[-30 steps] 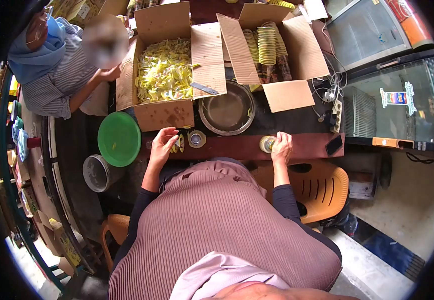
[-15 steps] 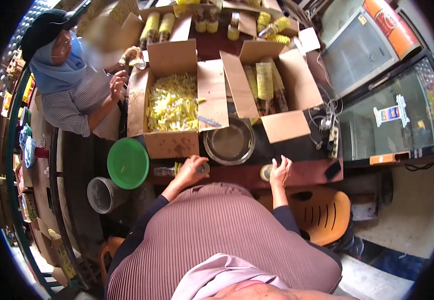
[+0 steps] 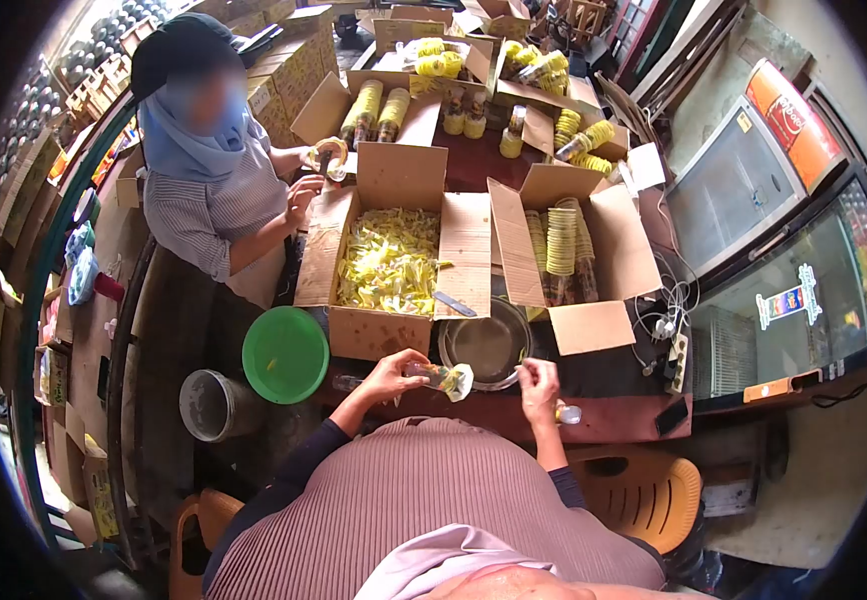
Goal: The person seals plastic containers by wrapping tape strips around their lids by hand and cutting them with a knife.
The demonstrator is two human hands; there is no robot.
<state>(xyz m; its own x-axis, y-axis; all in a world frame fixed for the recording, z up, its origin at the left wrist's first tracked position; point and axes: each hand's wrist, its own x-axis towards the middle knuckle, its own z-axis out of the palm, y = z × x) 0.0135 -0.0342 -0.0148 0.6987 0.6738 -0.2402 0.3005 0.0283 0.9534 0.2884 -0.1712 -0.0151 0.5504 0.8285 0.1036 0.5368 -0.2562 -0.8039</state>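
Note:
My left hand [image 3: 390, 378] is closed around a clear bottle [image 3: 444, 377], held sideways, its white-rimmed end pointing right and something yellow at that end. My right hand [image 3: 539, 388] hovers just right of it with fingertips pinched together; whatever they hold is too small to make out. Beside my right wrist, a small clear container with a whitish end [image 3: 569, 412] rests on the table. Another clear bottle [image 3: 348, 382] lies to the left, partly hidden by my left hand. A round metal basin [image 3: 486, 345] sits just beyond both hands.
A cardboard box [image 3: 379, 330] holds yellow strips [image 3: 390, 262], with a knife [image 3: 454, 304] on its flap. Stacked yellow-ringed items [image 3: 561, 240] fill the right box [image 3: 594, 328]. A green basin [image 3: 286, 355] and a bucket [image 3: 209, 405] stand left. A co-worker [image 3: 209, 180] holds a ring-shaped item.
My left hand has lifted the bottle and turned it to the right. My right hand has left the small container and moved left, its fingers now pinched. The view has tilted upward.

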